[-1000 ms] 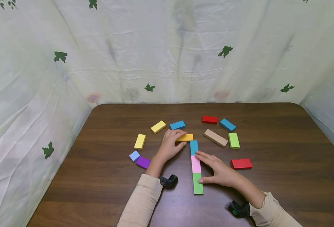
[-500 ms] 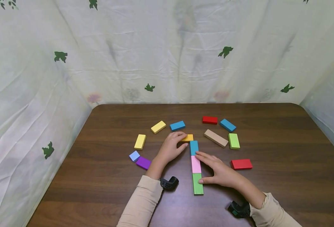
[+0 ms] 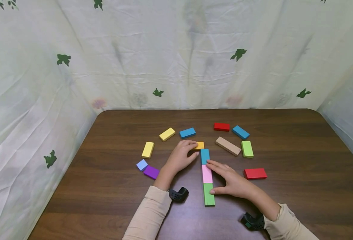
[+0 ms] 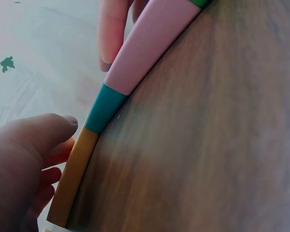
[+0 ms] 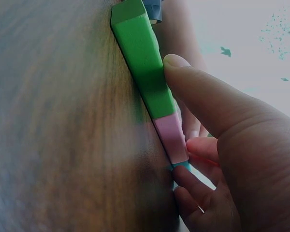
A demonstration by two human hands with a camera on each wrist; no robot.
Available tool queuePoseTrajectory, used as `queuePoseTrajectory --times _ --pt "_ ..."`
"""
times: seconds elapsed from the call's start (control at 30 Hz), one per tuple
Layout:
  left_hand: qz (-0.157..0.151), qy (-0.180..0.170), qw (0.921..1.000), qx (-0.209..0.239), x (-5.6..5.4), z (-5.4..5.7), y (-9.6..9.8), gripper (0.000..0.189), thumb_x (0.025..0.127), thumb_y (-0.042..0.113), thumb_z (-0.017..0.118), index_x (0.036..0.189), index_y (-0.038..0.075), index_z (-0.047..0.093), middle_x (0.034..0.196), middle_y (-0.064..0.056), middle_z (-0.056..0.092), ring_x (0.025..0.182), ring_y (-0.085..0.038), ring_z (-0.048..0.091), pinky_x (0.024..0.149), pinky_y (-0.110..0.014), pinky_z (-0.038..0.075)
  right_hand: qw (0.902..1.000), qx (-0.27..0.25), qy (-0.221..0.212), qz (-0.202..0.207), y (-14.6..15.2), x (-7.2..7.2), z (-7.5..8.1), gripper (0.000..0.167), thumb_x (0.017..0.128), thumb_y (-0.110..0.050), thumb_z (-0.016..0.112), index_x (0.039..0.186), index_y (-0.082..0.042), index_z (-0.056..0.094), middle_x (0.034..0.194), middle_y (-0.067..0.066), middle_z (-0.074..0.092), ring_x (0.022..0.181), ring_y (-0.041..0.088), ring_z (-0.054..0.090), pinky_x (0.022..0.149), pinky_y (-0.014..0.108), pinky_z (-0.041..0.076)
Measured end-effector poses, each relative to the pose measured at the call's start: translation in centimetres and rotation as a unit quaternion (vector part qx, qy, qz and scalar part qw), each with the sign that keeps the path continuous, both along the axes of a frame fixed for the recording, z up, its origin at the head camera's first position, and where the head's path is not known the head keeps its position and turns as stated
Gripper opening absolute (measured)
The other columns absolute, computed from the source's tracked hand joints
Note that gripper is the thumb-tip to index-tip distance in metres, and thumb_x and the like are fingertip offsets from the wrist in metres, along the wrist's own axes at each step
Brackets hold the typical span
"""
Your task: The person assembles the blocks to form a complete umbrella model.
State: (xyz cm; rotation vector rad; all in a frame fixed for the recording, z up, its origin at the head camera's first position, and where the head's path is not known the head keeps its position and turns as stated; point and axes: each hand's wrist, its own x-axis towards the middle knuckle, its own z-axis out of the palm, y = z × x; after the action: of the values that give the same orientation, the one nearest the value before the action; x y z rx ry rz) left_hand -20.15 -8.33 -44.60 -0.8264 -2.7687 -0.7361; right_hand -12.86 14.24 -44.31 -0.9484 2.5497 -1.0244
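In the head view, a teal block (image 3: 205,156), a pink block (image 3: 207,174) and a green block (image 3: 209,196) lie end to end in a line. At its far end an orange block (image 3: 200,146) lies crosswise, pointing left. My left hand (image 3: 181,156) is over the orange block's left part, hiding it, fingertips on its top. The left wrist view has the left thumb (image 4: 53,128) raised off that block. My right hand (image 3: 230,180) spreads along the line, its thumb at the green block's edge and its fingertips by the teal and pink joint.
Around these lie two yellow blocks (image 3: 167,134), a blue block (image 3: 187,133), a light-blue cube (image 3: 141,165) and a purple block (image 3: 151,172) on the left. Rightward are red blocks (image 3: 255,173), another blue block (image 3: 241,132), a tan plank (image 3: 228,146) and a lime block (image 3: 247,149).
My left hand has drawn back slightly toward me and right along the orange block, uncovering the nearby blue block. The right hand and the blocks stay in place.
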Motion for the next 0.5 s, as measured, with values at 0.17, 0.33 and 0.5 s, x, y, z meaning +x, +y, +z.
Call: queuePoseTrajectory --times 0.17,0.33,0.5 --pt "-0.002 -0.009 0.9999 -0.008 0.24 0.18 -0.12 0.041 0.086 0.031 0.059 0.119 0.006 0.059 0.121 -0.004 0.054 0.116 -0.02 0.042 0.097 -0.033 0.032 1.0 0.0 0.0 0.0 -0.01 0.02 -0.02 0.085 0.072 -0.055 0.065 0.14 -0.014 0.034 0.143 -0.001 0.027 0.126 0.028 0.028 0.096 0.054 0.027" --pt "-0.01 -0.024 0.9996 -0.013 0.42 0.22 -0.28 0.048 0.086 0.036 0.059 0.123 0.006 0.055 0.126 -0.004 0.05 0.119 -0.02 0.039 0.098 -0.032 0.03 1.0 -0.002 0.0 0.001 0.02 0.04 -0.03 0.085 0.073 -0.055 0.065 0.14 -0.014 0.033 0.144 -0.001 0.027 0.127 0.027 0.027 0.097 0.055 0.023" --pt "-0.016 -0.034 0.999 -0.023 0.56 0.24 -0.38 0.056 0.084 0.042 0.059 0.126 0.006 0.052 0.129 -0.005 0.047 0.12 -0.021 0.037 0.099 -0.033 0.03 1.0 -0.003 0.004 0.002 0.02 0.02 -0.05 0.084 0.073 -0.054 0.066 0.14 -0.014 0.033 0.144 -0.002 0.027 0.128 0.026 0.027 0.099 0.055 0.02"
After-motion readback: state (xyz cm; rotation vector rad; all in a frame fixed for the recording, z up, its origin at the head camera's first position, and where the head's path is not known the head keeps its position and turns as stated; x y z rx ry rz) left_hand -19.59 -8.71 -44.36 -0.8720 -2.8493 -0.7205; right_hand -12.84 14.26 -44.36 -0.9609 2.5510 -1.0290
